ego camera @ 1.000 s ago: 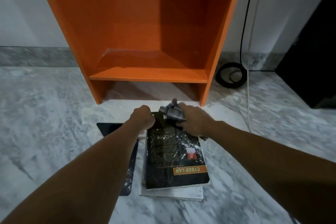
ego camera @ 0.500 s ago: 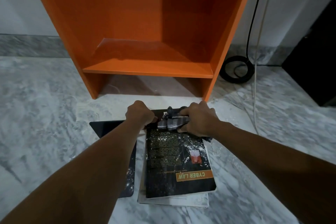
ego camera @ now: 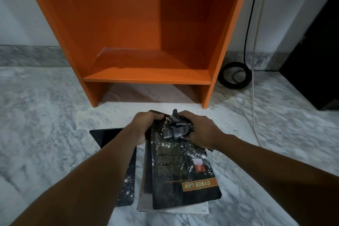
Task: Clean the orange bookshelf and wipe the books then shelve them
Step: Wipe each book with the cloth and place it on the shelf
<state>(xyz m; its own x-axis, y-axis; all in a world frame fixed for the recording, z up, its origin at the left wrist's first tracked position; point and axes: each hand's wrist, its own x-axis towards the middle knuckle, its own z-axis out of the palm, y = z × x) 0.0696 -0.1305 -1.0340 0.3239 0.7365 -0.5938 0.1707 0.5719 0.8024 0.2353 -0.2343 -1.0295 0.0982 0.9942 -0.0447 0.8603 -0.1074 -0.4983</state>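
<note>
Tilted up now off its stack before the orange bookshelf, the dust-speckled black book is gripped by the left hand. Right hand clutches a grey cloth at the cover's far edge.

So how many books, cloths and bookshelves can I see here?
Books: 3 (Cyber Law book, white book beneath, starry book)
Cloths: 1 (grey cloth)
Bookshelves: 1 (orange bookshelf)
Total: 5
</note>
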